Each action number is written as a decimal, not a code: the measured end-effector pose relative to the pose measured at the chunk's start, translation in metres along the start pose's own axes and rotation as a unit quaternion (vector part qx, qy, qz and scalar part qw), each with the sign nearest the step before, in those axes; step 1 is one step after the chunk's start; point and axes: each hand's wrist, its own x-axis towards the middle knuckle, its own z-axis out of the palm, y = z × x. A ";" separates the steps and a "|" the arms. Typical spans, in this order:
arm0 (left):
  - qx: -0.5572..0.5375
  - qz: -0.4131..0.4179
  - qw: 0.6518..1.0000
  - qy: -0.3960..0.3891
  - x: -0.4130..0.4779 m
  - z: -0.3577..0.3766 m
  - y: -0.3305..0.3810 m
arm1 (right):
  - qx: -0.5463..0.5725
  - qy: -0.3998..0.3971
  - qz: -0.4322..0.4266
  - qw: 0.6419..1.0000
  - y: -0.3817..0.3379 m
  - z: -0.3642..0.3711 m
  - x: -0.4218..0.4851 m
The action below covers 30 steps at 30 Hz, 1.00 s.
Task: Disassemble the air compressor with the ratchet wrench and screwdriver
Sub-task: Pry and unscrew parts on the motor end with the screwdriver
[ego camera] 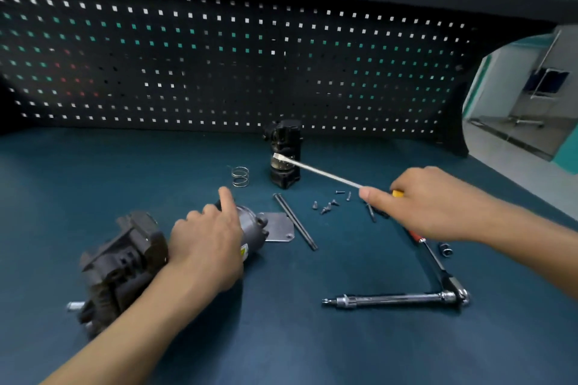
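Observation:
The dark air compressor (122, 259) lies on its side at the lower left of the blue table (281, 337), its grey motor end pointing right. My left hand (209, 241) grips the motor body, index finger lifted. My right hand (428, 203) holds the screwdriver (325, 172) by its yellow handle; the long shaft points up-left, its tip in front of a black upright part (284, 153). The ratchet wrench (438, 272) with a long extension lies on the table at the lower right, untouched.
A coil spring (240, 176), a metal plate (278, 226), two long bolts (295, 221), several small screws (328, 205) and a small socket (445, 249) lie scattered mid-table. A black pegboard (219, 56) walls off the back.

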 end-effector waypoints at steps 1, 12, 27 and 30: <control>-0.010 0.006 1.000 -0.017 -0.001 -0.003 -0.001 | 0.015 -0.003 0.005 1.000 0.002 0.005 -0.006; -0.349 0.074 0.853 -0.381 0.037 -0.030 -0.046 | 0.211 -0.061 0.052 0.974 0.026 0.037 -0.037; -0.028 0.086 0.992 -0.089 -0.013 -0.009 -0.035 | 0.065 -0.083 -0.013 0.994 0.011 0.069 -0.086; -0.071 0.083 0.984 -0.139 0.005 -0.016 -0.045 | 0.049 -0.085 -0.040 0.994 0.007 0.083 -0.094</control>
